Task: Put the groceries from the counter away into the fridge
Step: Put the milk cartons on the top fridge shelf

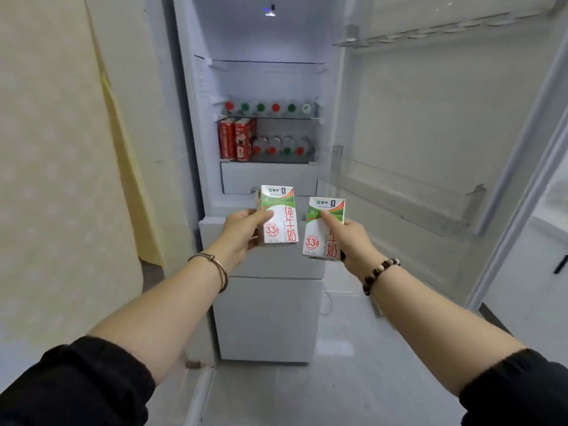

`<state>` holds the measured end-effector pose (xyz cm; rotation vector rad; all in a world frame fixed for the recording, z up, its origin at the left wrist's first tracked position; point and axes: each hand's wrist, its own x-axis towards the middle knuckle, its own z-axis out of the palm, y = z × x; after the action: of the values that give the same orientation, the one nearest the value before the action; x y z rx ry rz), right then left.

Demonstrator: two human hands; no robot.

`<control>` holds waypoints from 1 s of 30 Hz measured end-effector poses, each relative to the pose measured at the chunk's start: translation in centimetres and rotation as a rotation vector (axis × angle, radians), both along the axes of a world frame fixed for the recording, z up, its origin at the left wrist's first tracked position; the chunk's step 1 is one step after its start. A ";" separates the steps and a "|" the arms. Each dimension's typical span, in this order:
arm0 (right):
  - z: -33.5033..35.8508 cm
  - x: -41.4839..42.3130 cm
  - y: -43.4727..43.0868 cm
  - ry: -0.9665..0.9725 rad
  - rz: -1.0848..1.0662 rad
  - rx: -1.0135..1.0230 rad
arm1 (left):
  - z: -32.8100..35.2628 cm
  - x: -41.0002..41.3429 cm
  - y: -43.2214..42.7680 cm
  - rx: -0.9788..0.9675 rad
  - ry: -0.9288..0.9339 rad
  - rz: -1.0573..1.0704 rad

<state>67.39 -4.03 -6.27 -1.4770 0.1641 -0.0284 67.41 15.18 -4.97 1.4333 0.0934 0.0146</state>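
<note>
The left hand (242, 230), a thin metal bangle (215, 265) on its wrist, has its grip clamped on an upright white, green and red paper milk carton (279, 214), thumb pressed across the front face and the other fingers hidden behind. Just right of that grip, apart from it, the right hand (353, 244), with a dark beaded bracelet (379, 273) on its wrist, is closed on a second milk carton of the same print (322, 227), tilted slightly, thumb laid up its front. Both cartons are held in the air before the open white fridge (267, 87). Beyond and above the two grips, a glass shelf carries a row of small bottles with red and green caps (267, 107). On the shelf under it stand red drink cans (235, 138) at the left and more small capped bottles (281, 146) to their right. Right of the right grip hangs the open fridge door (430, 118) with its clear door bin (408, 192).
</note>
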 end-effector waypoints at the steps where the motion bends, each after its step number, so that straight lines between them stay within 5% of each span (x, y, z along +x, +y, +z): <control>1: 0.7 1.9 0.9 -0.015 0.000 0.001 | 0.7 1.6 0.8 0.004 -0.017 0.015; 13: 9.8 25.2 8.8 -0.159 -0.050 0.038 | 10.0 24.0 10.5 0.006 -0.173 0.049; 22: 17.1 37.2 12.1 -0.358 -0.171 0.069 | 15.5 36.9 11.4 -0.118 -0.303 0.065; 30: 26.4 46.7 13.1 -0.598 -0.176 0.035 | 23.8 47.2 10.6 -0.009 -0.531 0.102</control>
<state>114.08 9.06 20.08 -1.3572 -0.1920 -0.5998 114.66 25.80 18.85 1.3729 -0.2699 0.4745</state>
